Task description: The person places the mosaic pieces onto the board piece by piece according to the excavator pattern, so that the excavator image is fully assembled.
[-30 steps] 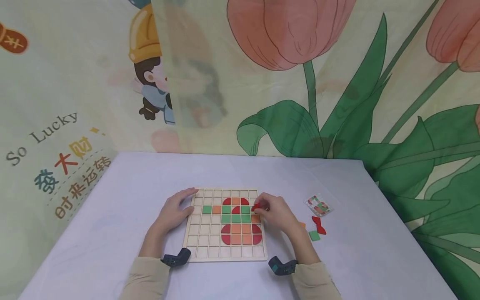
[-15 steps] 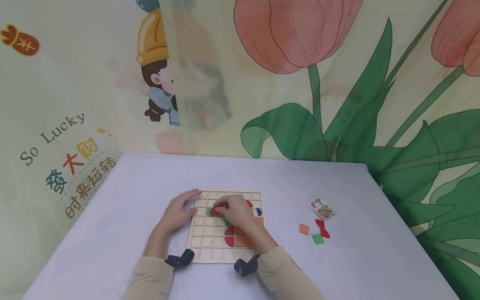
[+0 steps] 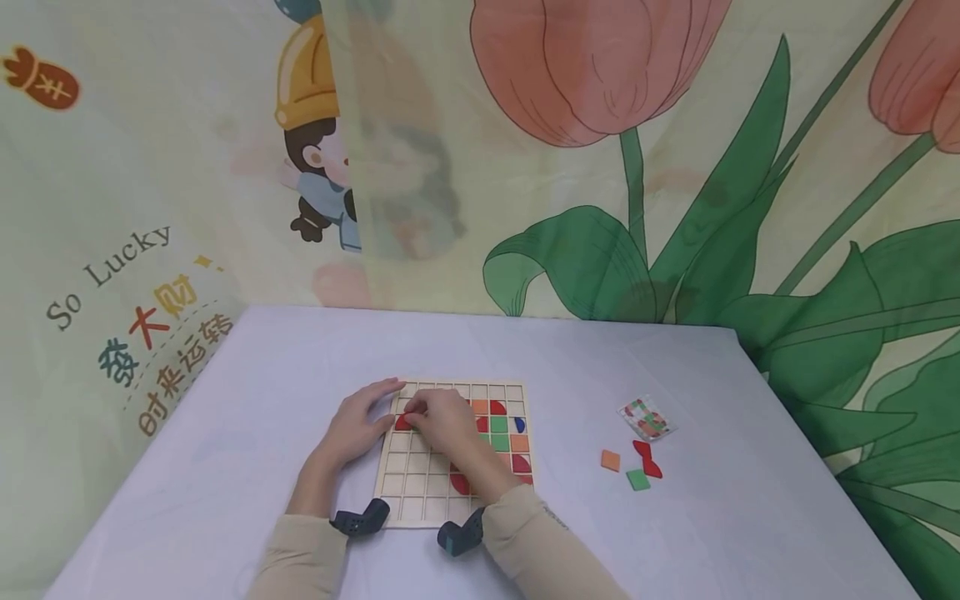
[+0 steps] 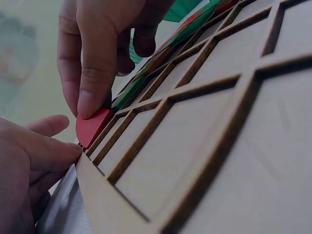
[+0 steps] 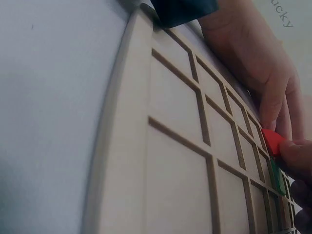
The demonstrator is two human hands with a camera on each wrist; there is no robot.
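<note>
My right hand (image 3: pixel 442 419) reaches across the wooden grid board (image 3: pixel 411 507) and pinches a red tile (image 3: pixel 402 422) with one rounded corner. In the left wrist view the red tile (image 4: pixel 91 127) sits low at the board's left border, beside a green tile (image 4: pixel 127 94), under the thumb and a finger. My left hand (image 3: pixel 356 425) rests along the board's left side, fingers extended toward the far corner, its thumb at the frame close to the red tile. Red, orange and green tiles fill cells on the right; the right forearm hides some. One right-hand cell shows a blue shape (image 3: pixel 520 425).
Right of the board lie an orange tile (image 3: pixel 611 460), a green tile (image 3: pixel 638 479) and red pieces (image 3: pixel 648 460). Behind them is a small pattern card (image 3: pixel 647 418) in a clear sleeve. A white cloth covers the table (image 3: pixel 300 346); a printed curtain hangs behind.
My right hand has carried the red tile leftward from the board's right side to its left border, uncovering the blue shape. The left hand stays at the board's left side.
</note>
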